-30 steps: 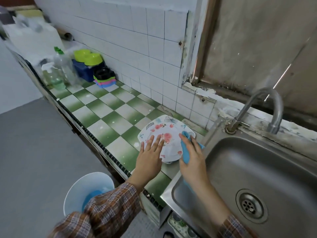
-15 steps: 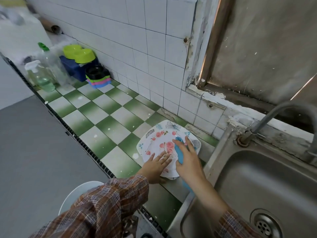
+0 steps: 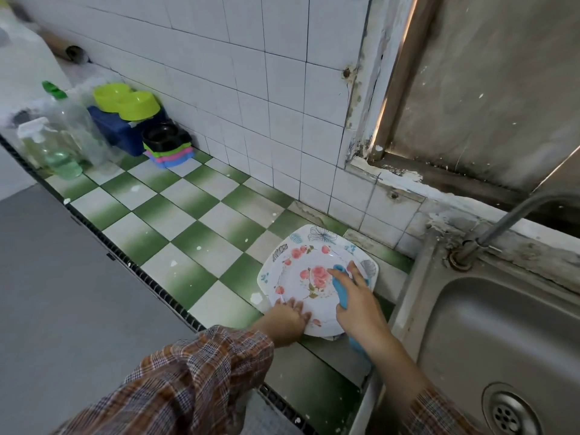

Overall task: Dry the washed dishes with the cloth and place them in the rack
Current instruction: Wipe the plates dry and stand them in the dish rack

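A white plate [image 3: 301, 271] with pink flowers lies on top of another patterned plate [image 3: 320, 235] on the green-and-white tiled counter, just left of the sink. My left hand [image 3: 287, 320] holds the near left rim of the top plate, fingers on its face. My right hand [image 3: 357, 301] presses a blue cloth [image 3: 340, 288] onto the plate's right side, fingers spread over it. The cloth's tail [image 3: 361, 348] hangs below my wrist.
The steel sink [image 3: 489, 334] with its tap [image 3: 514, 211] is at the right. At the far left of the counter stand clear bottles [image 3: 59, 142], a blue tub with green bowls [image 3: 125, 103] and a stack of coloured trays [image 3: 168, 146]. White wall tiles run behind.
My left hand slid from the plate's middle to its near left rim. My right hand with the cloth moved a little toward the plate's centre. The view shifted left.
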`<state>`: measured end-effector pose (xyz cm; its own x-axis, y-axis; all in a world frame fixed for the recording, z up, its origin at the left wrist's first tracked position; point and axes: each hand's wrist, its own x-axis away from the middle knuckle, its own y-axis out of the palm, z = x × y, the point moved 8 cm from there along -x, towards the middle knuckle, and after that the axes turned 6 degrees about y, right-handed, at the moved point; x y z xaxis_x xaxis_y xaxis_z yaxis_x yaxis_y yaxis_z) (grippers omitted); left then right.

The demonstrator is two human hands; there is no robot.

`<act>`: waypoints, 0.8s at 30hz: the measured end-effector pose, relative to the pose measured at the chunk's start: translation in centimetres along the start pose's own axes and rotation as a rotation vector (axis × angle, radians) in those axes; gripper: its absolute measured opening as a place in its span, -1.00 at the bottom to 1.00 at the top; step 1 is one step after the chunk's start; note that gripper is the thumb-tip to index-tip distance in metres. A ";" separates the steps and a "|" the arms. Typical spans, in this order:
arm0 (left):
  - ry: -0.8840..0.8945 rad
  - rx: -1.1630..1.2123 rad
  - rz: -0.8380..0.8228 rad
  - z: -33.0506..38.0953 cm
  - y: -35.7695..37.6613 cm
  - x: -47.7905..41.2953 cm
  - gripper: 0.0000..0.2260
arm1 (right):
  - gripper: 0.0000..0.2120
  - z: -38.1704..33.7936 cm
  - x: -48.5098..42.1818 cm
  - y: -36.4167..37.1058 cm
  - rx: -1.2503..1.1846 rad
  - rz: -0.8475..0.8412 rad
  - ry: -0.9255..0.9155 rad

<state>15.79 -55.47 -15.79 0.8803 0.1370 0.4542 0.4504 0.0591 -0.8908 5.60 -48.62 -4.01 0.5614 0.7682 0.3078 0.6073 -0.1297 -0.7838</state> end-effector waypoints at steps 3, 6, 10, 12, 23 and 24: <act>0.016 -0.015 0.020 -0.4 0.8 0.6 -0.58 | -0.35 -0.2 0.4 -0.2 -0.028 0.024 -0.010; 0.046 -0.037 0.054 -0.5 1.1 1.5 -0.60 | -0.33 0.1 1.0 -0.3 -0.076 0.042 0.008; 0.121 -0.140 0.124 0.0 0.0 2.9 -0.64 | -0.34 0.0 1.7 -0.8 -0.137 0.082 0.009; 0.149 -0.166 0.131 0.2 -0.5 3.8 -0.66 | -0.37 -0.3 2.1 -1.3 -0.162 0.118 -0.028; 0.227 -0.189 0.104 -0.3 -2.5 7.9 -0.63 | -0.41 0.3 3.1 -2.6 -0.254 0.199 -0.076; 0.219 -0.190 0.100 -0.3 -2.7 8.3 -0.62 | -0.41 0.3 3.2 -2.6 -0.262 0.201 -0.084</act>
<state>21.96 -54.81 -9.60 0.9235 -0.0854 0.3739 0.3614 -0.1330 -0.9229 5.64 -45.64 -1.15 0.6425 0.7588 0.1073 0.6193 -0.4317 -0.6558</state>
